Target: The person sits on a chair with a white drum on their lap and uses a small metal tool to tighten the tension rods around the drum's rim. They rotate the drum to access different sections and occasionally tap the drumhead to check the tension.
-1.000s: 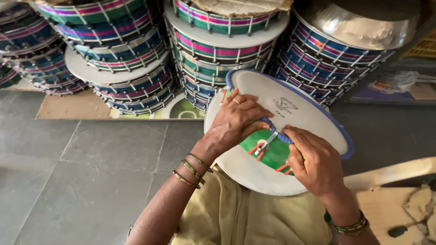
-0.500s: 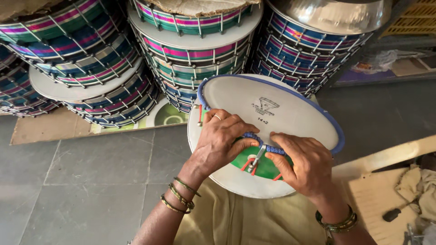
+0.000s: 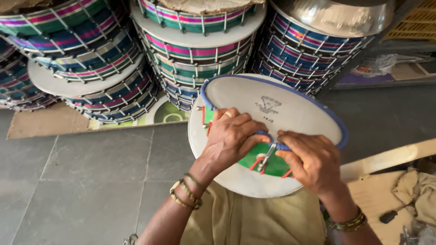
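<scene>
Stacking behind on the floor (image 3: 81, 181), striped drum piles (image 3: 200, 50) fill the back. A white-skinned drum (image 3: 272, 113) rests tilted on the person's lap. Left hand (image 3: 231, 136) presses its blue rim; right hand (image 3: 309, 159) pinches the rim by a metal hook (image 3: 265, 156). Both grips clenched on it. Fitting the rim appears underway.

Under you lies a grey stone-tile floor (image 3: 91, 181), its joints plainly showing. Ahead, you face stacks of striped drums (image 3: 200, 50) in pink, green and blue, packed close together, with a flattened cardboard sheet (image 3: 45, 124) beneath the left stack. Off to your right there's a pale wooden plank (image 3: 386, 159) and crumpled cloth (image 3: 420, 195). Soft, even daylight.
</scene>
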